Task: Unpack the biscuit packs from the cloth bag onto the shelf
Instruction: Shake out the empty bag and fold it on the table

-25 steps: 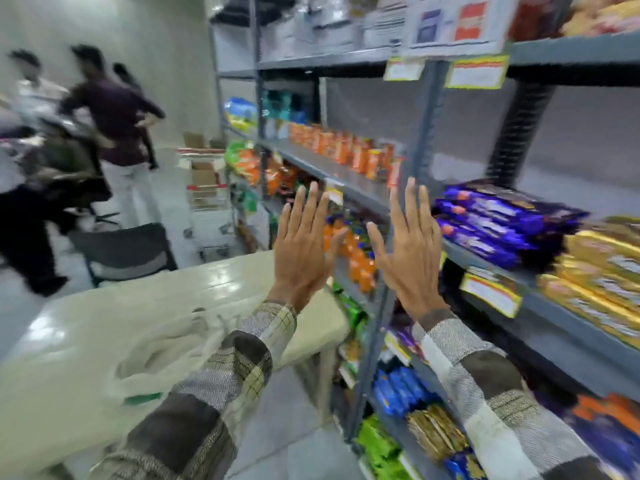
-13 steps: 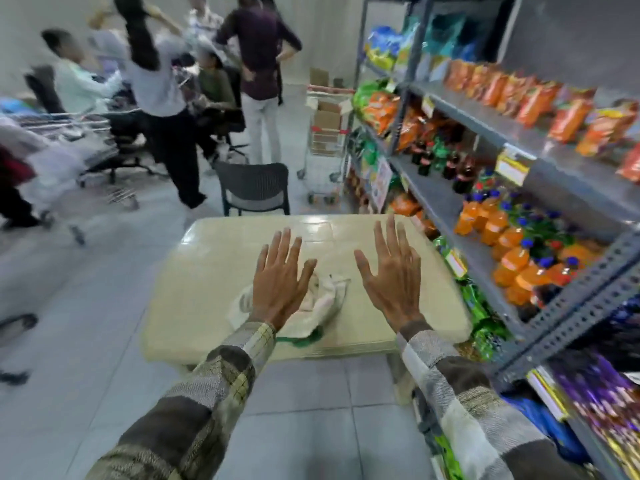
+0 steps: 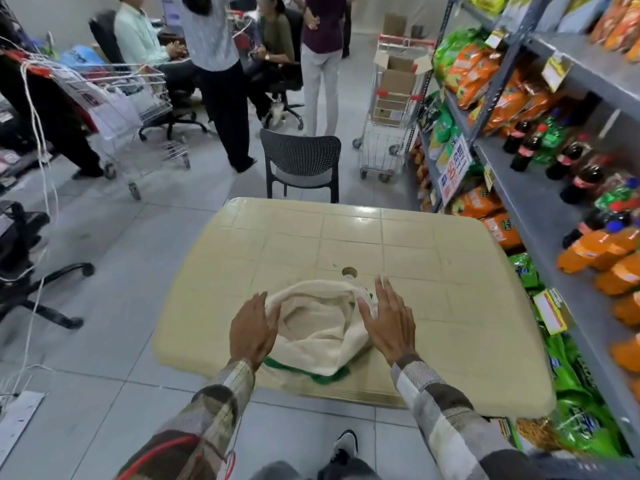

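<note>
We judge the opening step: left hand [image 3: 254, 329] and right hand [image 3: 389, 320], both spread and empty, flank the bag [image 3: 320, 332] on the desk [image 3: 433, 258]; no packs visible, so next we reach inside.

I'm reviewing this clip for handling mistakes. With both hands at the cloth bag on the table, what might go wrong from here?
1. The cloth bag lies near the front edge of the table; a pull toward the body may drag it off.
2. The left hand and right hand rest open at the bag's sides, gripping nothing, so the limp cloth may slump shut.
3. No packs are visible inside, so reaching in is blind.
</note>
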The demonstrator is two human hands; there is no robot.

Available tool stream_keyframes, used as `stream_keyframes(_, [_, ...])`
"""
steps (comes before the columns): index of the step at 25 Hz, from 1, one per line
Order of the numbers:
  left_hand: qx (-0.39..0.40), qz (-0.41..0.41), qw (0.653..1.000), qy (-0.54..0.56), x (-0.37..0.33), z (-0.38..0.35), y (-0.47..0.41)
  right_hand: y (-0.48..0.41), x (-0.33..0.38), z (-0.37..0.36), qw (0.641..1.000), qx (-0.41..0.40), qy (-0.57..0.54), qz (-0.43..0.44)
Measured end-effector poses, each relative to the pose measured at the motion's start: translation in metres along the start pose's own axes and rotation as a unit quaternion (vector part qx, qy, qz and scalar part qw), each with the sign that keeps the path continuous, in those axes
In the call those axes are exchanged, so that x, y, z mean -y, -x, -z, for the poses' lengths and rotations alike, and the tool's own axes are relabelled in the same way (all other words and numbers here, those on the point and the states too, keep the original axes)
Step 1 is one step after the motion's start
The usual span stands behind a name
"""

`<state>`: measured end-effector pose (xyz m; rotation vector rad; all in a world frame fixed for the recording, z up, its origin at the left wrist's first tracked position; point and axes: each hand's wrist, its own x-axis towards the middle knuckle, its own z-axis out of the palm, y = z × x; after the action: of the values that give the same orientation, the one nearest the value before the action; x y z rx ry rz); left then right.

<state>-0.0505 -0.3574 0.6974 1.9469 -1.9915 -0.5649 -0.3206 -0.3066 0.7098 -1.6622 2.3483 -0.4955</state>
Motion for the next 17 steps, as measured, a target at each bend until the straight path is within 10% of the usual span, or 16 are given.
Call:
stream_keyframes(11, [0.116, 0.265, 0.926, 0.240, 0.042, -0.042, -0.059, -0.079, -0.014, -0.059, 0.968, 0.201, -0.066, -0.131])
stream_keyframes(17, [0.187, 0.325, 0.912, 0.165, 0.075, -0.057, -0.093, -0.095, -0.007, -0.080, 0.946, 0.197, -0.139, -0.217])
